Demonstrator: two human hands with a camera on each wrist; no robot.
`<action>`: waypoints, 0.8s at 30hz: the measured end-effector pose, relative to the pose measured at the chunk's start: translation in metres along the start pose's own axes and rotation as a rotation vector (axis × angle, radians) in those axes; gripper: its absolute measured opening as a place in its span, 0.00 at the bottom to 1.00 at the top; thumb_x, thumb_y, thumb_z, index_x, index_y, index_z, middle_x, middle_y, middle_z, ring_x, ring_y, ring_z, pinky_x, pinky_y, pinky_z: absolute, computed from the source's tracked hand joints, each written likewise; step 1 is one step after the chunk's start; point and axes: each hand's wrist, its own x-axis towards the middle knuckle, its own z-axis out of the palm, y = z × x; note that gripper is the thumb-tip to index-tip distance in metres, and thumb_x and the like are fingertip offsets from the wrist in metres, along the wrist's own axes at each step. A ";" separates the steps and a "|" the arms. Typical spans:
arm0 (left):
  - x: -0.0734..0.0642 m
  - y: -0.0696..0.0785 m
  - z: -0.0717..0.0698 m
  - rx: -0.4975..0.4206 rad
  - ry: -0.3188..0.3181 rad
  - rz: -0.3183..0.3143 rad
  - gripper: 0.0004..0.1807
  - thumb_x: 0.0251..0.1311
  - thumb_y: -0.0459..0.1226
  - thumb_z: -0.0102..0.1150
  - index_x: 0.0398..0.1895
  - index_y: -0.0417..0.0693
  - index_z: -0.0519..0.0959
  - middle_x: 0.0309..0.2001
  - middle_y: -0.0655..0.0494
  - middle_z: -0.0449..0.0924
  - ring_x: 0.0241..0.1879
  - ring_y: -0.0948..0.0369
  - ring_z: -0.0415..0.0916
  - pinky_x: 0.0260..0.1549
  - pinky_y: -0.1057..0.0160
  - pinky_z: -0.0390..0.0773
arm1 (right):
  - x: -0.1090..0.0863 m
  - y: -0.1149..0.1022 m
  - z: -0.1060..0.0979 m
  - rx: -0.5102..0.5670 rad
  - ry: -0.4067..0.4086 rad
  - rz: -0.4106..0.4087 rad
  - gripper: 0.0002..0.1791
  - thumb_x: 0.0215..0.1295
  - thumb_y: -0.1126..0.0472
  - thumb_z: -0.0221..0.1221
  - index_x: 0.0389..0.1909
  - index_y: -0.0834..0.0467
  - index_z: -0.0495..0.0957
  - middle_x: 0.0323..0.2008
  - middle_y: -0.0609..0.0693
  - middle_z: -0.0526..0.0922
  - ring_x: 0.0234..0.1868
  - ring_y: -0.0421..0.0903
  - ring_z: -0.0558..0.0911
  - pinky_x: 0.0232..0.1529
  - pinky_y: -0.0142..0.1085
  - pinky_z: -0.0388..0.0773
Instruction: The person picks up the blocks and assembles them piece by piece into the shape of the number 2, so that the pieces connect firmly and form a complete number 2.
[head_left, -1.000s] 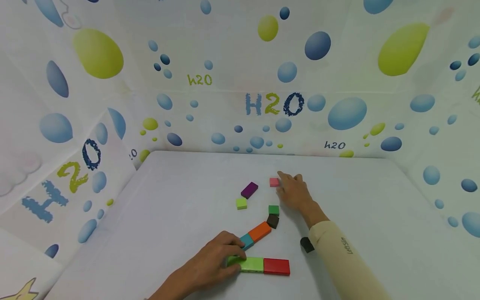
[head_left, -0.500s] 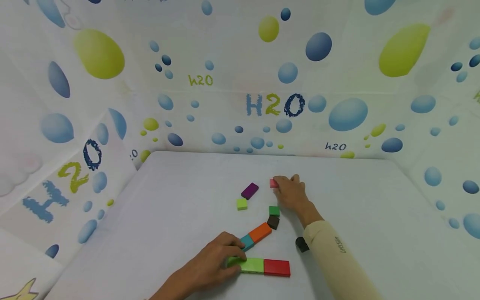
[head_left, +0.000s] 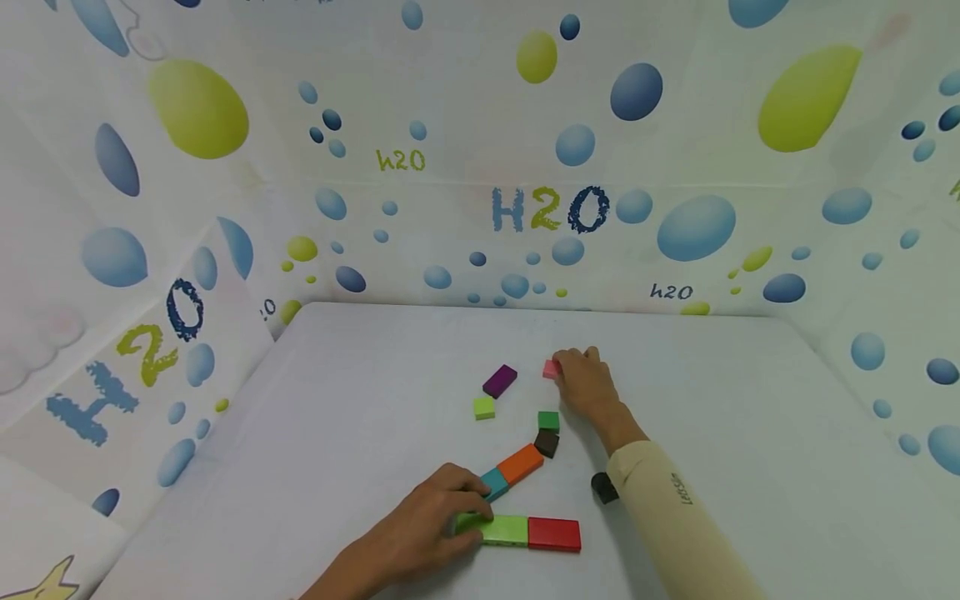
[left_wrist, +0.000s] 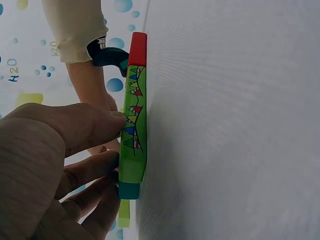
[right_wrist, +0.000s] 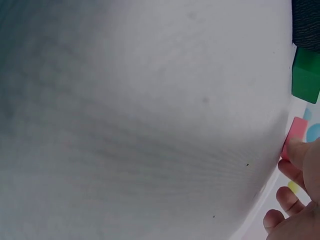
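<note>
My left hand (head_left: 431, 521) holds the left end of a long light green block (head_left: 506, 531); in the left wrist view the thumb lies on its side, which has printed bunting. A red block (head_left: 554, 534) adjoins its right end. Just beyond the fingertips, a teal block (head_left: 494, 482) meets an orange block (head_left: 520, 464) in a slanted row. Farther back, my right hand (head_left: 591, 387) pinches a small pink block (head_left: 550, 369), whose right part the fingers hide. The right wrist view shows the thumb against this pink block (right_wrist: 296, 131).
Between the hands lie a dark brown block (head_left: 547, 443) and a green block (head_left: 548, 421). A purple block (head_left: 500, 381) and a small yellow-green block (head_left: 483, 408) lie left of them. A black piece (head_left: 603, 488) is beside the right sleeve. Patterned sheets stand behind the white table (head_left: 360, 375).
My right hand has come down from beside the pink block and taken hold of it; the block has shifted slightly right. The left hand has stayed in place.
</note>
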 end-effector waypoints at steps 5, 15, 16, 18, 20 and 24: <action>0.000 -0.001 0.000 0.000 0.003 0.001 0.09 0.60 0.37 0.70 0.42 0.62 0.88 0.54 0.64 0.78 0.56 0.64 0.71 0.57 0.63 0.78 | -0.001 0.000 -0.001 0.000 0.011 0.012 0.20 0.72 0.62 0.60 0.62 0.61 0.76 0.52 0.56 0.82 0.53 0.55 0.70 0.56 0.48 0.74; 0.002 0.000 -0.001 -0.013 -0.016 -0.031 0.09 0.60 0.38 0.70 0.42 0.63 0.88 0.54 0.64 0.78 0.56 0.65 0.71 0.57 0.62 0.78 | -0.002 -0.006 -0.004 -0.001 0.001 -0.013 0.18 0.73 0.64 0.57 0.61 0.62 0.76 0.53 0.56 0.82 0.53 0.54 0.71 0.57 0.47 0.76; 0.002 0.000 -0.001 -0.013 -0.014 -0.029 0.09 0.60 0.38 0.70 0.42 0.63 0.88 0.54 0.64 0.78 0.56 0.65 0.71 0.57 0.62 0.78 | -0.002 -0.007 -0.005 -0.002 -0.001 -0.020 0.18 0.73 0.64 0.56 0.60 0.62 0.76 0.53 0.56 0.82 0.53 0.54 0.71 0.57 0.47 0.76; 0.002 0.000 -0.001 -0.015 -0.012 -0.027 0.10 0.60 0.38 0.70 0.43 0.63 0.88 0.54 0.64 0.78 0.56 0.65 0.71 0.57 0.62 0.78 | -0.003 -0.008 -0.006 -0.008 -0.008 -0.026 0.17 0.73 0.64 0.56 0.60 0.62 0.76 0.53 0.56 0.82 0.54 0.54 0.71 0.57 0.47 0.76; 0.002 0.000 -0.001 -0.017 -0.011 -0.025 0.10 0.61 0.38 0.70 0.43 0.63 0.88 0.54 0.64 0.78 0.56 0.65 0.71 0.57 0.62 0.78 | -0.003 -0.008 -0.007 -0.017 -0.007 -0.039 0.17 0.73 0.64 0.55 0.60 0.62 0.76 0.52 0.55 0.82 0.53 0.54 0.71 0.56 0.46 0.76; 0.001 0.000 -0.001 -0.009 -0.004 -0.015 0.09 0.60 0.37 0.70 0.42 0.62 0.88 0.54 0.64 0.78 0.56 0.64 0.71 0.57 0.62 0.78 | -0.003 -0.007 -0.009 -0.031 0.012 -0.080 0.16 0.73 0.65 0.54 0.59 0.62 0.77 0.49 0.54 0.82 0.51 0.53 0.71 0.53 0.43 0.77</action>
